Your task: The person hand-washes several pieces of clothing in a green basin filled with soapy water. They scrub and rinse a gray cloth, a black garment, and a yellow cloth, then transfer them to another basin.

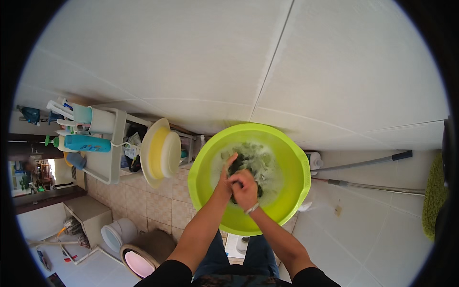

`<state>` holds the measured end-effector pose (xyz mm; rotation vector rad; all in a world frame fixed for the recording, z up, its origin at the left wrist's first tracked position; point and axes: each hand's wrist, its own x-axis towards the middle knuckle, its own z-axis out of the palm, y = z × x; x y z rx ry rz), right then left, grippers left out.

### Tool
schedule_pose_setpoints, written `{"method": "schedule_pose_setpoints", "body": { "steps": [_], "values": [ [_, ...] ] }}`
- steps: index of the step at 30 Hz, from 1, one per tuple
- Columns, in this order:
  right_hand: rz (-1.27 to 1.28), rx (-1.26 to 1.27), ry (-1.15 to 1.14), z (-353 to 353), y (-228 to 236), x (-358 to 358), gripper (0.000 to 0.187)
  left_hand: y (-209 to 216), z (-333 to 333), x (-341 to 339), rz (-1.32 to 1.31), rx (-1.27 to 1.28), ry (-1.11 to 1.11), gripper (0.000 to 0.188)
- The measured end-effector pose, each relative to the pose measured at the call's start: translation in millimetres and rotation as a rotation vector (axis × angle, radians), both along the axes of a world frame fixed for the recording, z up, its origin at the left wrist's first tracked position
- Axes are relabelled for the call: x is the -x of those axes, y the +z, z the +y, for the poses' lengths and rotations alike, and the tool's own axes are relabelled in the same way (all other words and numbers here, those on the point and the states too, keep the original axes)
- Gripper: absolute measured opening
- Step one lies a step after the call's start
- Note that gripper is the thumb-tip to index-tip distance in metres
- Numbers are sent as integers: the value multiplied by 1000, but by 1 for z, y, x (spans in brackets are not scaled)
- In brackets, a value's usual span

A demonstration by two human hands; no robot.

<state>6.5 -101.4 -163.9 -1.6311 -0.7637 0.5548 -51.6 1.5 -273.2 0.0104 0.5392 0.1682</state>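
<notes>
Dark wet cloth [236,165] lies bunched in sudsy water [264,163] inside a wide lime-green basin [297,165]. My left hand [224,180] is against the cloth's left side, its thumb pointing up and away. The other left fingers are mostly hidden behind the cloth and my right hand. Beside it, my right hand [245,188] is closed in a fist on the cloth, touching the left one; a light bracelet [252,208] circles that wrist. Part of the cloth shows below and between the two hands.
A white wall [191,57] rises behind the basin. At left, a shelf cart [114,165] carries bottles and cups, with a yellow-and-white basin [158,152] beside it. A white bucket [117,233] and brown bin [155,244] stand lower left. Mop poles [370,162] lean at right.
</notes>
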Motion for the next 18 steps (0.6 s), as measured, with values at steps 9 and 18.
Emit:
{"method": "schedule_pose_setpoints", "body": {
  "steps": [9,18],
  "values": [
    [-543,291,368,-3,17,-23,16,32,-37,15,108,-498,133,64],
    [-462,765,-57,-48,-69,-89,56,45,-11,-3,969,-1560,-565,69]
  ]
}}
